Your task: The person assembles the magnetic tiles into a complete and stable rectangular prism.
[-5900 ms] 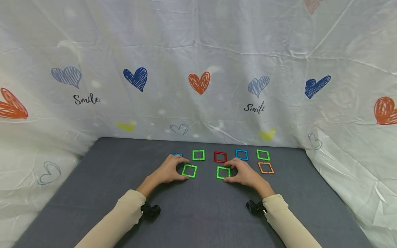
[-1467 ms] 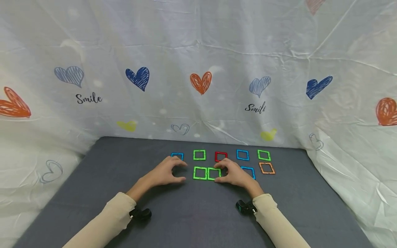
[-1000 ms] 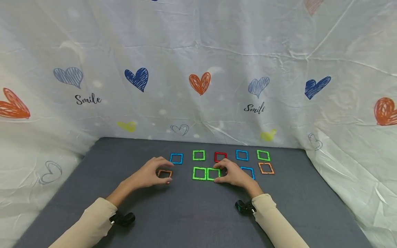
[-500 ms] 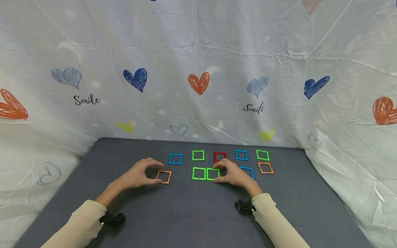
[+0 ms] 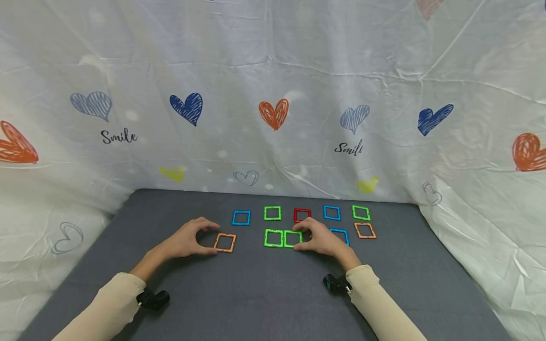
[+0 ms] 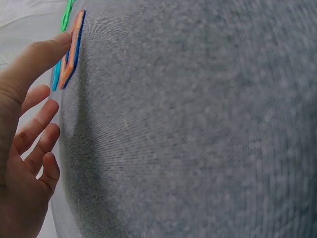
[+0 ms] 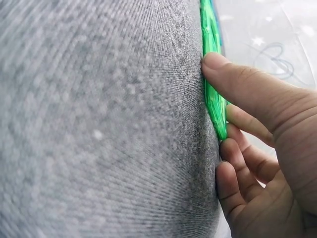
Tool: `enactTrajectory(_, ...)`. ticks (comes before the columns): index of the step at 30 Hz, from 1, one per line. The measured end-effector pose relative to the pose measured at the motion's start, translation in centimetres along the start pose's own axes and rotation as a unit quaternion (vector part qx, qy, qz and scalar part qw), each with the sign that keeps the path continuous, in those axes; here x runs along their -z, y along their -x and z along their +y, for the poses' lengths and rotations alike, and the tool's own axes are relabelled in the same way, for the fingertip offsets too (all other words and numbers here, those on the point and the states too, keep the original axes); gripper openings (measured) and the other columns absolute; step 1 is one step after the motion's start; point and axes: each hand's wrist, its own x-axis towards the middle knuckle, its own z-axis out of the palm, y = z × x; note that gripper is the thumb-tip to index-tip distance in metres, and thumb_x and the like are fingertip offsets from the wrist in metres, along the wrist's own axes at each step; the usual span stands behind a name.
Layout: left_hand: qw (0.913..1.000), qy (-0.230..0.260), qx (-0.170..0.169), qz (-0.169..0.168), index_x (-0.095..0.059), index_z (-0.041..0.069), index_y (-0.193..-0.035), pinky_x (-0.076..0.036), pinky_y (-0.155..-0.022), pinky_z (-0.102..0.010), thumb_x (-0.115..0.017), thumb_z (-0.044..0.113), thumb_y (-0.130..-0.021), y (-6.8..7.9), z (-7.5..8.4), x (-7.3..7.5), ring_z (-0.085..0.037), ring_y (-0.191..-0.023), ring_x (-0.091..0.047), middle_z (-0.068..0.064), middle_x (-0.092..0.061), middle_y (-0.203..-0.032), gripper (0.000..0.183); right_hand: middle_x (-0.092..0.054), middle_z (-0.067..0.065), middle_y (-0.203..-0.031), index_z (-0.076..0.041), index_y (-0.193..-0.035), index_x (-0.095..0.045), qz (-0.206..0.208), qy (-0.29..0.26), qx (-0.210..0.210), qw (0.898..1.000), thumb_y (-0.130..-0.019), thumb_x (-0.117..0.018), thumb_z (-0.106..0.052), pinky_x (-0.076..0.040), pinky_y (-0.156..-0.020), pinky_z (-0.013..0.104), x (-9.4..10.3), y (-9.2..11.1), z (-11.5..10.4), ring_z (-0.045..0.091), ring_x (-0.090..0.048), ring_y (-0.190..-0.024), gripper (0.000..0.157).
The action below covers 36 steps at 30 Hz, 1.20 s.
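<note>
In the head view, two green square plastic frames lie edge to edge, a left one [image 5: 268,238] and a right one [image 5: 288,246]. My right hand [image 5: 322,239] holds the right one, thumb at its near edge and fingers at its far edge. The right wrist view shows the thumb pressed on this green frame [image 7: 214,101]. To the left, my left hand [image 5: 185,240] is spread beside an orange square frame [image 5: 224,251]. Its thumb tip overlaps the orange frame [image 6: 75,44] in the left wrist view, while the other fingers are loosely bent off it.
Behind lies a row of square frames: blue [image 5: 241,224], green [image 5: 272,219], red [image 5: 302,210], another blue [image 5: 332,218] and another green [image 5: 361,218]. Right of my right hand are a partly hidden blue frame [image 5: 346,237] and an orange one [image 5: 366,237]. A white curtain [image 5: 230,151] hangs behind the grey table [image 5: 273,293].
The two green frames, apart at first, now sit together. My left hand has left them and moved left to the orange frame. My right hand moved slightly left, uncovering a blue frame.
</note>
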Motion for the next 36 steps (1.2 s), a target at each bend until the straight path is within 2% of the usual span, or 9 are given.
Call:
enactTrajectory(7, 0.9999, -0.009, 0.008, -0.008, -0.066, 0.005, -0.130, -0.045, -0.092, -0.055, -0.088, 0.042, -0.080, -0.2, -0.3, -0.2, -0.029, -0.108, -0.056, -0.006, -0.060, -0.123, 0.066, -0.059, 0.004, -0.122, -0.008, -0.127, -0.069, -0.002, -0.001, -0.001, 1.000, -0.085, -0.086, -0.030, -0.050, -0.088, 0.043, 0.1, -0.1, 0.0, 0.026, -0.056, -0.109, 0.049)
enactTrajectory(28, 0.9998, -0.016, -0.001, -0.008, -0.066, 0.007, -0.131, -0.045, -0.091, -0.053, -0.088, 0.043, -0.081, -0.5, -0.5, -0.9, -0.027, -0.106, -0.055, -0.006, -0.060, -0.122, 0.066, -0.059, 0.006, -0.123, -0.008, -0.127, -0.069, 0.003, -0.003, -0.005, 1.000, -0.086, -0.085, -0.030, -0.051, -0.087, 0.042, -0.1, 0.2, 0.0, 0.025, -0.056, -0.109, 0.049)
enactTrajectory(36, 0.9996, -0.022, 0.000, -0.020, -0.065, 0.006, -0.133, -0.044, -0.092, -0.052, -0.086, 0.042, -0.082, -1.0, -0.4, -1.1, -0.026, -0.105, -0.054, -0.006, -0.057, -0.123, 0.066, -0.058, 0.006, -0.124, -0.008, -0.128, -0.069, 0.000, -0.010, -0.007, 1.000, -0.087, -0.085, -0.031, -0.051, -0.086, 0.042, -0.1, 0.1, 0.0, 0.026, -0.055, -0.110, 0.049)
